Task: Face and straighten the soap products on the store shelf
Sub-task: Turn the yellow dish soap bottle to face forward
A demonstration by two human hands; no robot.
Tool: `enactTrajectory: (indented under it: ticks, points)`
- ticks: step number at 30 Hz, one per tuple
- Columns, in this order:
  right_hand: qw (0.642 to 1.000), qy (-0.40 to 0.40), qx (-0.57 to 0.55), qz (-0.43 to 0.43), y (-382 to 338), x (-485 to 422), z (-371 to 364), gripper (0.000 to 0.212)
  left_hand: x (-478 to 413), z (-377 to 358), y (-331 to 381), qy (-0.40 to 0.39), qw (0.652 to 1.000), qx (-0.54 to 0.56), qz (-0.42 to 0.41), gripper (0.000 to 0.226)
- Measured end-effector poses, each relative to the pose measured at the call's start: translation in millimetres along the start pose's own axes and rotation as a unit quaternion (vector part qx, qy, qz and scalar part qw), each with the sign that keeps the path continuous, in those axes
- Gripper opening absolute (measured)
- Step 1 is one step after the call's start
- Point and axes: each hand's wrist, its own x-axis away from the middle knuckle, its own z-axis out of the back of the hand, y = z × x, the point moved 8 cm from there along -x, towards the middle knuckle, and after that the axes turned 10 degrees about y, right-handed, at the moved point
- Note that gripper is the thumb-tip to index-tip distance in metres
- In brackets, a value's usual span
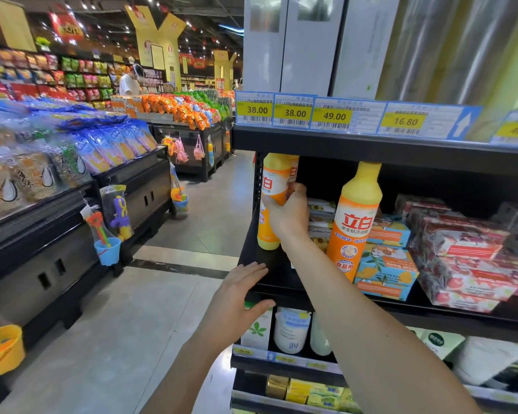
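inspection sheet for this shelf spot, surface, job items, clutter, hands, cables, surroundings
surface: black shelf, stocked, with a bare patch at its left end
job's things: orange bottle at the left end; second orange bottle upright; blue soap boxes stacked beside it
clutter: pink boxes stacked on the right
grippers: right hand grips the orange bottle; left hand rests flat on the shelf's end
cables: nothing seen
surroundings: price tags above; snack displays across the aisle
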Motion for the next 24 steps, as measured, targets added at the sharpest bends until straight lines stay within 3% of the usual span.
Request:
enactTrajectory:
  ticks: [6, 8, 14, 19, 24]
  points:
    - [0.994, -0.075, -0.080, -0.001, -15.4, 36.9, 14.1, 0.039, 10.8, 46.5, -10.4, 0.153, 0.959, 0.203, 0.123, 0.046]
    - [0.990, -0.099, -0.097, -0.013, -16.3, 51.0, 20.5, 0.040, 13.4, 56.7, -10.3, 0.162, 0.946, 0.234, 0.153, 0.046]
    - [0.980, -0.153, -0.123, -0.008, -12.9, 98.2, 52.0, 0.046, 20.3, 55.0, 17.7, 0.065, 0.926, 0.332, 0.168, 0.048]
    - [0.978, -0.149, -0.141, -0.040, 1.6, 120.0, 78.5, 0.057, 37.0, 43.8, 29.4, 0.032, 0.915, 0.359, 0.184, 0.052]
    - [0.967, -0.209, -0.140, -0.050, 12.9, 131.6, 92.0, 0.049, 51.9, 22.7, 41.6, -0.063, 0.887, 0.416, 0.190, 0.089]
